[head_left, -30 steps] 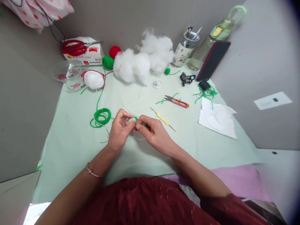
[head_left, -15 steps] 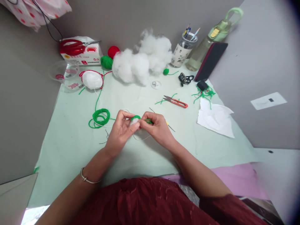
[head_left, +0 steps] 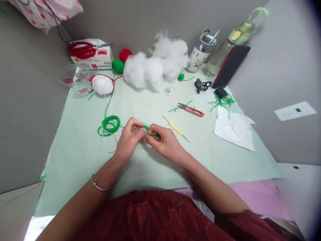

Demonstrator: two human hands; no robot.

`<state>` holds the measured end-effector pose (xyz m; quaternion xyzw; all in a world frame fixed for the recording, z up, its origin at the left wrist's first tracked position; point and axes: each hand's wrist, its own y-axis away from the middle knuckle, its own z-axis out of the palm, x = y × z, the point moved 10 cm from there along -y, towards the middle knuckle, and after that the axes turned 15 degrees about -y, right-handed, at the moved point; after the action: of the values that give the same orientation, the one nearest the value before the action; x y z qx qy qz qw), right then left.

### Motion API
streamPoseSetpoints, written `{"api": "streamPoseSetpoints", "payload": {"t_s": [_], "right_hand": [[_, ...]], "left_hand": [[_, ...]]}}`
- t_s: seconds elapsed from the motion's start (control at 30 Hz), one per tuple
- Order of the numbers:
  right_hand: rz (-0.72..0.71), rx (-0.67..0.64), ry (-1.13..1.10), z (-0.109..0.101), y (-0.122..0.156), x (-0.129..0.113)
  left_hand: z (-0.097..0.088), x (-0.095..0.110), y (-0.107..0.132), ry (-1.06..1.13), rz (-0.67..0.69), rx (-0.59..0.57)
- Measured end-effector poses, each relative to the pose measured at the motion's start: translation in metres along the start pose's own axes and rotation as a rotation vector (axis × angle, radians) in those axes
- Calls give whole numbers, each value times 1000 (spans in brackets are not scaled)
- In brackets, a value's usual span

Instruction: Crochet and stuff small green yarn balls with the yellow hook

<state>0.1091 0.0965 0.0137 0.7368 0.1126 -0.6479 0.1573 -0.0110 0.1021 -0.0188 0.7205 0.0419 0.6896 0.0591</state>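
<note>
My left hand (head_left: 129, 140) is closed around a small green crocheted piece (head_left: 145, 128), mostly hidden by fingers. Thumb and forefinger of my right hand (head_left: 165, 142) pinch the piece's right side, and a bit of green yarn (head_left: 154, 135) shows among those fingers. A thin white strand loops beneath both hands. Left of them lies a coil of green yarn (head_left: 111, 124), with a strand running to the piece. A yellow-handled crochet hook (head_left: 175, 128) rests on the table just beyond my right hand.
Orange thread snips (head_left: 191, 109) lie by green scraps. White stuffing (head_left: 150, 70), yarn balls, a white yarn ball (head_left: 102, 84) and a box with red scissors (head_left: 84, 51) line the back. A pen jar (head_left: 200, 55), bottle (head_left: 218, 57), phone (head_left: 230, 67) and white paper (head_left: 234, 129) are at right.
My right hand has moved left and closer to my left hand. The white stuffing seen at the green piece is now covered by fingers, and the whole hook has come into sight.
</note>
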Motion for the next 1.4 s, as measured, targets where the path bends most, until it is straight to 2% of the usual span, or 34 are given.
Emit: {"api": "streamPoseSetpoints", "payload": {"t_s": [0.1,0.2,0.3,0.4,0.57,0.67,0.77,0.9,0.97,1.07,1.13,1.2,1.3,1.4], "right_hand": [[-3,103,27,-18,-2,-1],[29,124,-154,-26,-5,-1],[77,88,-373,-23,-6,3],[126,71,-496,-15,-6,11],[129,76,-508,-8,-7,17],[87,65,-449,-6,-7,15],[45,34,-365,-1,-6,10],[3,-56,-191,3,-5,-1],[-90,20,-29,-16,-6,-11],[-175,296,360,-64,-2,-22],[-93,354,660,-84,-2,-16],[45,282,883,-90,-4,-2],[202,157,1015,-87,-5,15],[254,128,1036,-80,-6,21]], "left_hand": [[6,0,1,103,-41,-70],[12,2,2,257,-64,-141],[12,3,0,290,-37,-156],[11,1,0,264,-18,-147],[15,1,3,193,16,-110],[22,3,5,202,14,-143],[23,3,6,234,4,-149],[11,1,3,259,-25,-63],[1,0,1,266,-33,-3],[-7,1,0,245,-42,32],[-9,3,0,206,-39,34],[-11,4,1,170,-26,43],[-12,4,2,125,-4,41],[-11,0,1,107,-1,21]]}}
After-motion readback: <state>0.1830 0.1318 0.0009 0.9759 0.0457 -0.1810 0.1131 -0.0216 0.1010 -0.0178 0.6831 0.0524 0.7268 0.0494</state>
